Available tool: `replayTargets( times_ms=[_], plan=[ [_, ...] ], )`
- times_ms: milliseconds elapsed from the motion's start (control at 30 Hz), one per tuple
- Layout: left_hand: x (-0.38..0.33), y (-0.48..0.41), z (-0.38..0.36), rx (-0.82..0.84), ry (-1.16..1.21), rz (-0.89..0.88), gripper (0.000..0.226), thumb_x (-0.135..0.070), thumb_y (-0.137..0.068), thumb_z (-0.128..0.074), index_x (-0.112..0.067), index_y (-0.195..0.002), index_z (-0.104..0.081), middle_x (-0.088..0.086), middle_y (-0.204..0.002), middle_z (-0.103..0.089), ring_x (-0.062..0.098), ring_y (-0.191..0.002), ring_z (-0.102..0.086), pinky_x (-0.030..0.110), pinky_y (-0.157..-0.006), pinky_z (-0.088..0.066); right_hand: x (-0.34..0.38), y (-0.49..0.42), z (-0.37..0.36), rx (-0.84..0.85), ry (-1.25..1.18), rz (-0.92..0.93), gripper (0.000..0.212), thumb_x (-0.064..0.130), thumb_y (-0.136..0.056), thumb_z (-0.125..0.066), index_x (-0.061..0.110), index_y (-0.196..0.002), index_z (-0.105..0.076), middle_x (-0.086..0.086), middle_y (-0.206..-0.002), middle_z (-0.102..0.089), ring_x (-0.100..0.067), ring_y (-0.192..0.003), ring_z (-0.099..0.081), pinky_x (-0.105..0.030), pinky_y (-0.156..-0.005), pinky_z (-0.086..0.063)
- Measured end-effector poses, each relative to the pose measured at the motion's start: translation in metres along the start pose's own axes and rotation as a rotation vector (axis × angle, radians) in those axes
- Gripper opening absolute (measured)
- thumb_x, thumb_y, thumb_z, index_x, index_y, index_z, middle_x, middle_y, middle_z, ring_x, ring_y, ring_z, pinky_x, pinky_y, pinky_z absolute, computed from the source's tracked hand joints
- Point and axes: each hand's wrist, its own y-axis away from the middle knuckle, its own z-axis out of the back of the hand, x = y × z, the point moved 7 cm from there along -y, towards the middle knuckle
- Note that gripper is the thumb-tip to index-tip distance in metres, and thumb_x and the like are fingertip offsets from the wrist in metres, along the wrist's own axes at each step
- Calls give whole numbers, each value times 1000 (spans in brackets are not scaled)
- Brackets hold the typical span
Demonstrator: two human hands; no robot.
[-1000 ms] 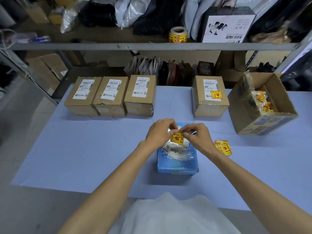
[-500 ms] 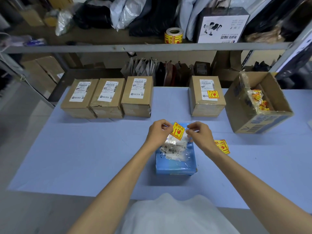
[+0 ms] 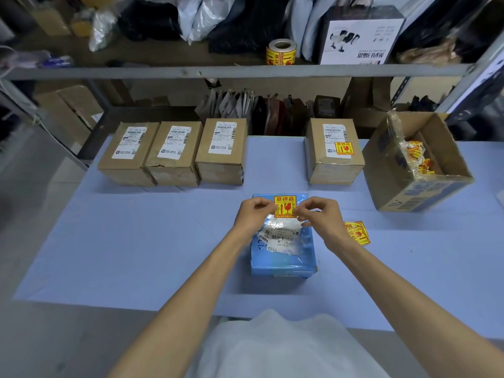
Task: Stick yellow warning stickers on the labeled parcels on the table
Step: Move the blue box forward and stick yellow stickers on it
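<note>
While both hands pinch it by its lower corners, the yellow fragile sticker (image 3: pixel 285 206) hangs at frame centre above the blue parcel (image 3: pixel 283 255). Left hand (image 3: pixel 252 215) and right hand (image 3: pixel 321 218) have curled fingers; whether the backing is off seems unclear.

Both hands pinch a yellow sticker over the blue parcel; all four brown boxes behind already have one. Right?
No. Head view: only the rightmost brown box has one; the other three boxes show only white labels. The left hand and right hand do pinch the yellow sticker over the blue parcel.
</note>
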Motion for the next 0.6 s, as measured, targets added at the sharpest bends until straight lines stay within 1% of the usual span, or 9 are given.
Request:
replayTargets(
  times_ms=[100,167,267,333,400,433,533,600],
  plan=[
    [4,1,-1,-23,37,-12,5,-17,-85,-70,-14,-87,-68,-6,-81,-65,1,-73,-56,16,-58,-39,-2,4,0,32,-12,-2,7,2,-85,-68,3,-78,-67,-11,-75,-69,-16,-60,-65,-19,-51,-52],
    [7,2,-3,-21,44,-4,4,-16,-85,-71,-13,-87,-68,-5,-84,-66,6,-78,-58,17,-59,-40,-5,5,2,27,-14,-11,7,2,-85,-68,3,-78,-66,-13,-76,-70,-18,-60,-66,-20,-52,-53],
    [11,3,-8,-15,-17,21,6,-18,-84,-71,-18,-79,-67,0,-90,-67,8,-71,-57,20,-55,-38,-12,6,7,-16,-1,-38,6,4,-83,-71,2,-79,-67,-12,-74,-70,-19,-59,-64,-22,-54,-53],
    [15,4,-11,-29,-64,12,9,-20,-83,-71,-21,-76,-66,2,-93,-67,13,-76,-59,21,-55,-39,-15,8,9,-35,2,-46,9,2,-79,-74,4,-83,-67,-12,-71,-70,-20,-58,-64,-23,-55,-53],
    [18,5,-13,-42,-81,5,6,-20,-83,-71,-20,-78,-67,4,-95,-68,17,-81,-62,20,-55,-40,-21,9,12,-50,7,-72,19,2,-76,-77,9,-89,-65,-14,-70,-71,-20,-56,-66,-24,-55,-55],
    [21,6,-15,-42,-81,2,5,-20,-82,-71,-19,-79,-67,5,-94,-68,17,-81,-64,19,-55,-41,-24,9,12,-51,14,-87,21,2,-75,-77,10,-90,-65,-14,-70,-71,-19,-56,-66,-24,-56,-56],
    [32,9,-20,-33,-79,28,8,-17,-80,-72,-20,-80,-65,5,-89,-69,19,-76,-63,18,-50,-40,-34,11,13,-35,9,-123,9,0,-77,-75,4,-83,-70,-14,-70,-70,-20,-56,-64,-24,-56,-56],
    [42,12,-22,-20,-54,73,20,-16,-77,-75,-20,-89,-60,6,-87,-70,20,-73,-63,21,-51,-39,-41,14,13,-19,4,-129,5,-3,-79,-71,2,-77,-70,-12,-66,-67,-17,-53,-60,-24,-54,-53]
  ],
)
